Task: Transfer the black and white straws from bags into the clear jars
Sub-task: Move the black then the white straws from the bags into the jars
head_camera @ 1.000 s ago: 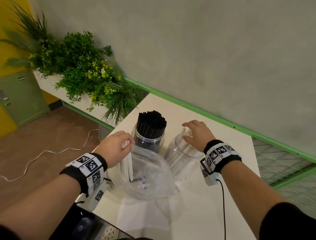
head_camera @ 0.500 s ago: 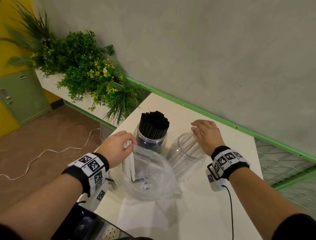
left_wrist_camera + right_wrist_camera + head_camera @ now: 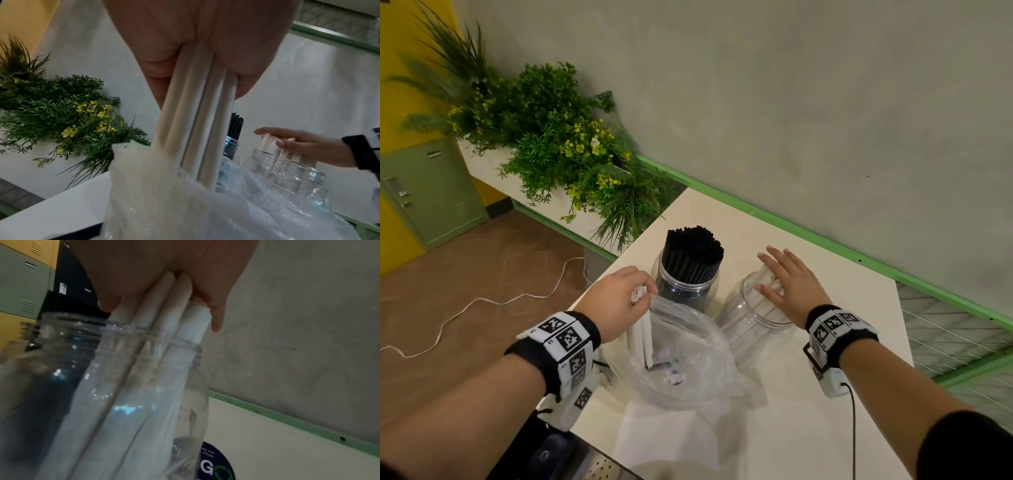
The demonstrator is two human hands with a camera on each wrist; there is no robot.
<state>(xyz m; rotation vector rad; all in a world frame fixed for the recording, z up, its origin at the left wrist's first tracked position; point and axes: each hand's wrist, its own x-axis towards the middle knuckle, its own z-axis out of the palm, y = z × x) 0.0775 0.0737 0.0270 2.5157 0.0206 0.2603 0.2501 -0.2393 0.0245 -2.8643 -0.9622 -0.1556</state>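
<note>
My left hand [image 3: 631, 294] grips a bundle of several white straws [image 3: 642, 337] that stand upright in a crumpled clear plastic bag [image 3: 688, 363]; in the left wrist view the white straws [image 3: 195, 123] run from my fist down into the bag [image 3: 185, 207]. A clear jar [image 3: 686, 289] behind the bag is packed with black straws [image 3: 693, 250]. To its right a second clear jar [image 3: 750, 329] leans and holds white straws [image 3: 164, 318]. My right hand [image 3: 784, 279] lies flat on their tops, fingers straight and spread.
The white table [image 3: 825, 394] ends in a left edge close to the bag. A green rail [image 3: 808, 229] runs along the grey wall behind. A planter with green plants [image 3: 558, 147] stands at the left. A dark device [image 3: 544, 455] sits at the near left corner.
My right hand has shifted a little to the right over the jar mouth and its fingers have straightened and spread. The left hand keeps its grip on the white straws in the bag.
</note>
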